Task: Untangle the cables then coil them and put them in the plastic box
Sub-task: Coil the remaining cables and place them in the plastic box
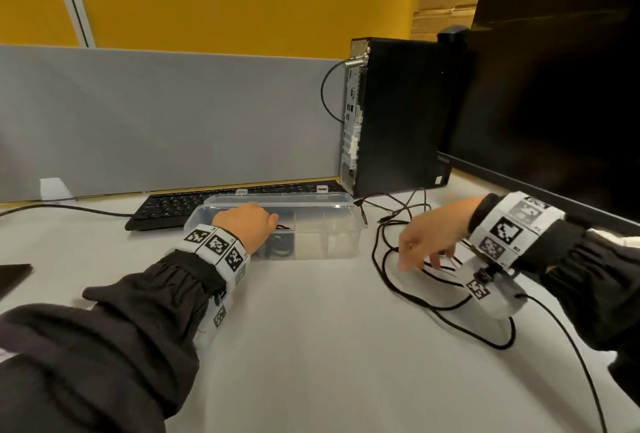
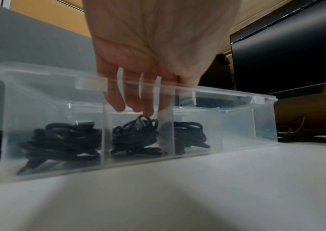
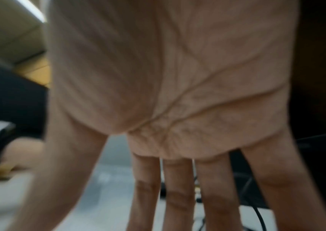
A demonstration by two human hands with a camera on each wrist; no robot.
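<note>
The clear plastic box [image 1: 325, 238] stands open near the keyboard, split into compartments. My left hand [image 1: 252, 224] reaches down into it. In the left wrist view its fingers [image 2: 148, 107] hang fairly straight, and one fingertip touches the top of a black cable coil [image 2: 134, 136] in the second compartment. More black coils lie in the first compartment [image 2: 59, 140] and the third [image 2: 189, 134]. To the right of the box, my right hand [image 1: 422, 245] hovers with spread, straight fingers [image 3: 178, 187] over loose black cables [image 1: 388, 280] tangled on the table, holding nothing.
A black keyboard [image 1: 207, 204] lies behind the box. A PC tower [image 1: 398, 113] and a dark monitor [image 1: 554, 103] stand at the back right. A grey partition [image 1: 156, 120] closes the back. A black cable [image 1: 69, 207] runs along the left, and a dark flat object [image 1: 14, 276] lies at the left edge.
</note>
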